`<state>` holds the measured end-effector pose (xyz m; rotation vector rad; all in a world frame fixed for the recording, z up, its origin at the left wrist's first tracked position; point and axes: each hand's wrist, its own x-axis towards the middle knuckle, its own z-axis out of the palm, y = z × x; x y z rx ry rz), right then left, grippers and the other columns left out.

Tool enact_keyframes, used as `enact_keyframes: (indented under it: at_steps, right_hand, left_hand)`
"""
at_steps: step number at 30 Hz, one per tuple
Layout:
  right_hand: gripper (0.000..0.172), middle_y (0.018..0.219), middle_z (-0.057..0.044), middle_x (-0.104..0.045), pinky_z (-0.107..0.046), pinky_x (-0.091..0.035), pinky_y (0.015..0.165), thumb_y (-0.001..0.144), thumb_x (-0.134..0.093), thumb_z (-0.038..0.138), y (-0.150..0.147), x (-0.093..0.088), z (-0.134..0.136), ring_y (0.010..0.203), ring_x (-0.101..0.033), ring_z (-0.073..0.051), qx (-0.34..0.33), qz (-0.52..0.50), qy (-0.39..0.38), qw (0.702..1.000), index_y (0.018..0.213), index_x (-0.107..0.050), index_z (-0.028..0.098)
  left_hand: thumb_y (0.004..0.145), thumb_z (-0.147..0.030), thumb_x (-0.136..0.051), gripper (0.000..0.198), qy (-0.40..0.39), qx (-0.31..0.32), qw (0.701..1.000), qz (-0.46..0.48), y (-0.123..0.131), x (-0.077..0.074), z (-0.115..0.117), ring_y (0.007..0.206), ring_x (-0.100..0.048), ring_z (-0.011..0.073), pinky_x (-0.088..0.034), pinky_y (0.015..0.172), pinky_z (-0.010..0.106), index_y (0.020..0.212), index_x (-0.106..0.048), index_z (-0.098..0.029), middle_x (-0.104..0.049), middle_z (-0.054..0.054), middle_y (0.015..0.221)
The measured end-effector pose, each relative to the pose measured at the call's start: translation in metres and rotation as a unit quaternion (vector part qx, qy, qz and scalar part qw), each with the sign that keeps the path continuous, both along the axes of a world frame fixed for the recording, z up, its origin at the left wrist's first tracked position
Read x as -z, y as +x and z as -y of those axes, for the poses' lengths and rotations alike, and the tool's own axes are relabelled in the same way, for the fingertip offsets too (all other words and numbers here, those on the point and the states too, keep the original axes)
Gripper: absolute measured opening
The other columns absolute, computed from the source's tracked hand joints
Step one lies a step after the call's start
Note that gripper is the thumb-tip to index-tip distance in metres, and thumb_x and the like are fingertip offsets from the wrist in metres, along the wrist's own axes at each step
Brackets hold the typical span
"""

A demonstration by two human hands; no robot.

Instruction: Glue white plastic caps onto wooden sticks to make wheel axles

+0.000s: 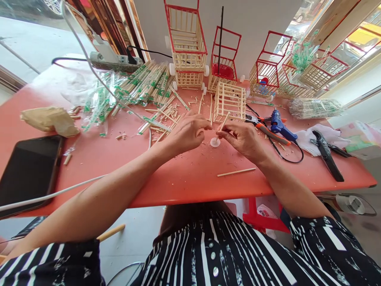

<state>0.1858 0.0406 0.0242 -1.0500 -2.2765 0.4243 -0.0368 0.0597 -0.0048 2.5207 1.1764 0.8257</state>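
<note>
My right hand (243, 139) pinches a thin wooden stick (225, 118) between thumb and fingers. The stick leans, and its lower end meets a small white disc (215, 142) on the red table; whether the two are joined I cannot tell. Just left of it hovers my left hand (190, 130), fingers curved and apart, holding nothing that shows. Beyond my hands stands a small slatted wooden basket (229, 101). A loose stick (236, 172) lies close to the table's front edge.
Wrapped wooden sticks (149, 85) pile up at the back left. Red-trimmed miniature carts (189, 55) line the wall. Pliers (272, 133), a blue glue gun (279, 125) and a black clamp (326, 155) lie right. A phone (28, 171) and white cable (62, 192) are left.
</note>
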Motion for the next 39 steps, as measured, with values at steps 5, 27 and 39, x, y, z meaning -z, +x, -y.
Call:
enact_keyframes:
  at_steps: [5,27,39]
  right_hand:
    - [0.044,0.075,-0.001,-0.067,-0.026,-0.039,0.067,0.102,-0.054,0.054,0.001,0.000,-0.001,0.068,-0.056,-0.014,-0.010,-0.005,0.003,1.000,0.084,-0.072,0.018]
    - [0.024,0.071,0.001,-0.059,-0.026,-0.036,0.066,0.099,-0.062,0.032,0.002,0.001,-0.001,0.067,-0.052,-0.013,0.008,0.025,0.006,1.000,0.081,-0.067,0.018]
    - [0.041,0.079,-0.004,-0.072,-0.029,-0.039,0.065,0.102,-0.056,0.050,0.014,-0.022,-0.005,0.065,-0.055,-0.014,0.069,0.025,0.042,0.996,0.081,-0.072,0.018]
  left_hand:
    - [0.088,-0.031,-0.062,0.028,-0.010,0.063,0.998,-0.005,0.007,0.000,0.009,0.106,-0.062,0.0281,-0.046,0.100,0.042,0.110,-0.075,-0.019,-0.071,0.008,0.109]
    - [0.090,-0.018,-0.058,0.017,0.030,0.101,0.993,0.048,0.015,0.022,0.002,0.101,-0.064,0.0238,-0.046,0.101,0.039,0.088,-0.075,-0.019,-0.071,0.007,0.097]
    - [0.082,-0.038,-0.082,0.050,-0.025,0.055,0.998,0.023,0.007,0.003,0.003,0.106,-0.064,0.0266,-0.043,0.101,0.041,0.127,-0.069,-0.023,-0.073,0.005,0.106]
